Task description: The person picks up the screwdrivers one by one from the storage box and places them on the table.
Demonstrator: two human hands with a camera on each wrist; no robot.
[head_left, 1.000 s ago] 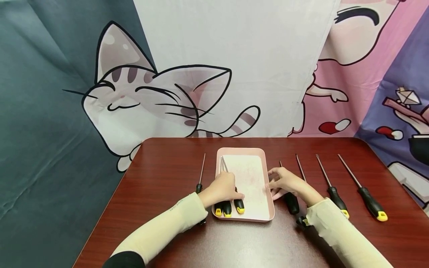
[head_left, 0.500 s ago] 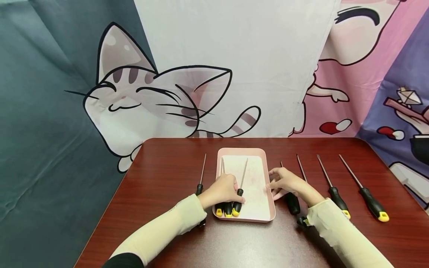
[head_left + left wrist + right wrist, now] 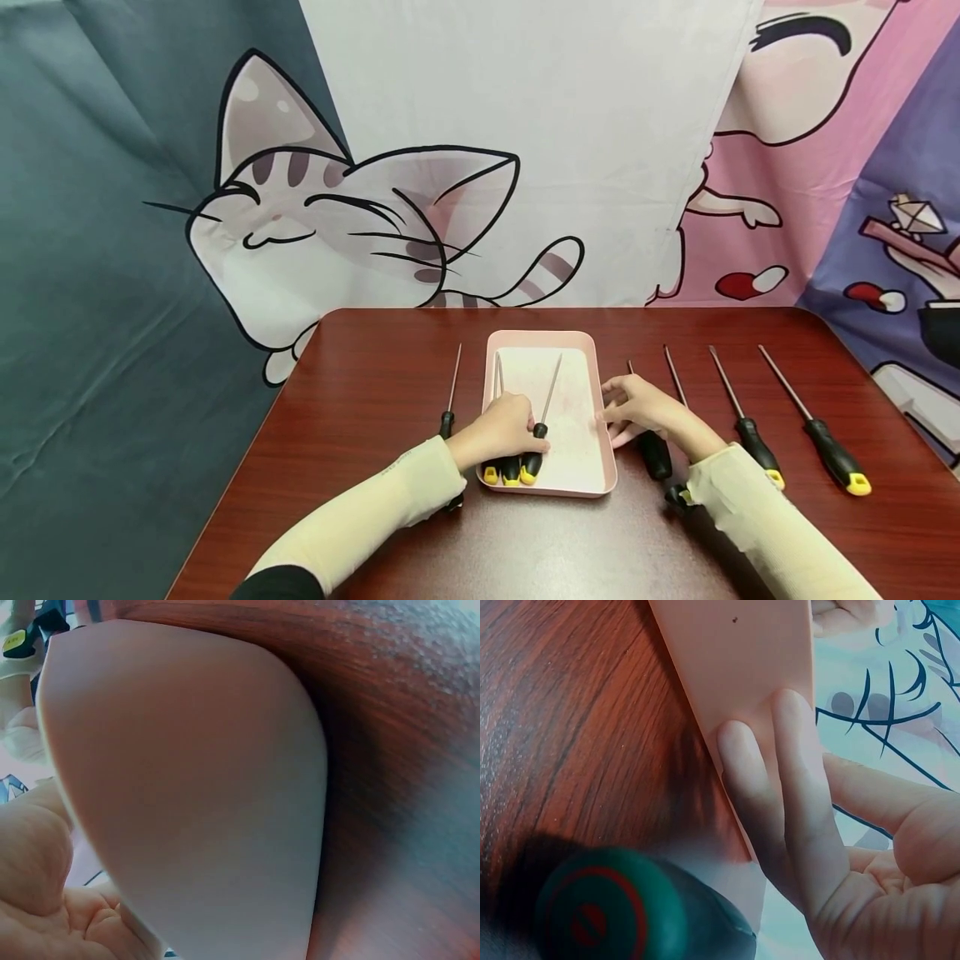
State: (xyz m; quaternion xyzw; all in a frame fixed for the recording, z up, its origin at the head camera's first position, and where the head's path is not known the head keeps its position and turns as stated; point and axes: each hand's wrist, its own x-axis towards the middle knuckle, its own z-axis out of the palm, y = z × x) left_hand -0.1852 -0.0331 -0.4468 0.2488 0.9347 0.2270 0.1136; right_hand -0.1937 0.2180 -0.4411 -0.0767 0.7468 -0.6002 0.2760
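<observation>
My left hand (image 3: 498, 429) reaches over the near left part of a pale pink tray (image 3: 606, 462), its thumb across the handle of a screwdriver (image 3: 533, 462) that it pinches. That screwdriver's shaft leans to the right. Beside it in the tray lie two more yellow-ended screwdrivers (image 3: 509, 472), partly hidden under the hand. The fingers of my right hand (image 3: 637, 408) touch the tray's right side. In the right wrist view two extended fingers (image 3: 795, 750) press the outer wall. The tray's wall (image 3: 187, 780) fills much of the left wrist view, with the left palm at lower left.
Left of the tray lies another screwdriver (image 3: 447, 422), partly under the left arm. Several lie to the right, including a black-handled one (image 3: 655, 456) by the right wrist and a yellow-ended one (image 3: 832, 458). They rest on a brown table (image 3: 375, 367) before a cartoon cloth (image 3: 600, 125).
The screwdriver at the left hand has swung its shaft rightward inside the tray, and its handle end has shifted slightly left. The right hand has stayed at the tray's side.
</observation>
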